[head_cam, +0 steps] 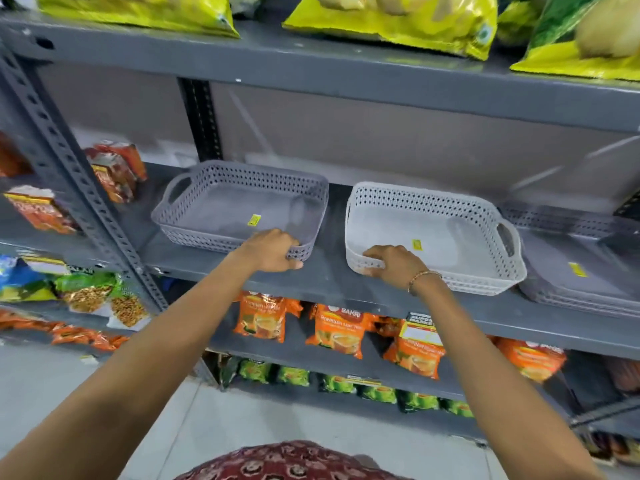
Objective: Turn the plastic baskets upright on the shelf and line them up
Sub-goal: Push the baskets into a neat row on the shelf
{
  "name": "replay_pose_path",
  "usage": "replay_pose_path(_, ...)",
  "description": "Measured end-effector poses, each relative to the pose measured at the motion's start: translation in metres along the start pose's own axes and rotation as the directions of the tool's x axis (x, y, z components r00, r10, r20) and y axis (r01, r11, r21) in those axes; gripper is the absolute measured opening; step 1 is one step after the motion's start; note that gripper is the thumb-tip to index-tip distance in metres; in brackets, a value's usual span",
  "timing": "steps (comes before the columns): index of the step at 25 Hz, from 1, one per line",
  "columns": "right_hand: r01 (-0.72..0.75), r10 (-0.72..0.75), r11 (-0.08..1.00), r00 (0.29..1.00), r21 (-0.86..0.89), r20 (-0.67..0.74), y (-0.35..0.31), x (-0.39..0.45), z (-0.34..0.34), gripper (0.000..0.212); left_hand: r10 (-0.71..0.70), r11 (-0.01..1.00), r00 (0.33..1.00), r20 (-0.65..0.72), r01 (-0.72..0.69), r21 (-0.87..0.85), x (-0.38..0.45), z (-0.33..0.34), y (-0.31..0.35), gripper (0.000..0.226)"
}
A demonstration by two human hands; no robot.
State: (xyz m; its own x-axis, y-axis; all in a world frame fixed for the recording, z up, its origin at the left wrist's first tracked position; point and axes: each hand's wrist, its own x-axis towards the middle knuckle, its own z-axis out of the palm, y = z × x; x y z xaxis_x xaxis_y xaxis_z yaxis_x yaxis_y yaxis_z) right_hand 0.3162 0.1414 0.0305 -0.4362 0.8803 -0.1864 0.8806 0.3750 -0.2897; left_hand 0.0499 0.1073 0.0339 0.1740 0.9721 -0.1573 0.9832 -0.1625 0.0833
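Note:
A grey perforated basket (221, 188) stands upright on the grey metal shelf (329, 278), slightly turned, a yellow sticker on its floor. My left hand (273, 251) grips its front right corner. To its right stands a white basket (450, 216), also upright, and my right hand (394, 261) holds its front left rim. Further right lies a third grey basket (571, 282), upright, partly cut off by the frame edge. A narrow gap separates the grey and white baskets.
Yellow and green snack bags (398, 19) lie on the shelf above. Orange packets (339, 327) hang below the shelf's front edge, green ones lower. A perforated upright post (69, 161) stands at the left, with red packets (117, 168) behind it.

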Motion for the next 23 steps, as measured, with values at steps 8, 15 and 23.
replay_pose_path(8,-0.037,0.036,0.986,0.999,-0.161,-0.009,-0.005,0.002,0.000,0.027,0.096,0.995,0.994,0.046,-0.095,-0.033,0.012,-0.006,-0.001,0.041)
replay_pose_path(15,-0.077,0.074,0.983,0.997,-0.168,-0.023,-0.004,0.003,0.004,0.028,0.183,0.978,0.983,0.025,-0.180,-0.103,0.019,0.004,0.024,0.035)
replay_pose_path(23,-0.104,0.096,0.982,0.994,-0.158,-0.057,-0.003,0.004,0.007,0.028,0.214,0.974,0.970,-0.118,-0.221,-0.047,0.025,0.012,0.021,0.026)
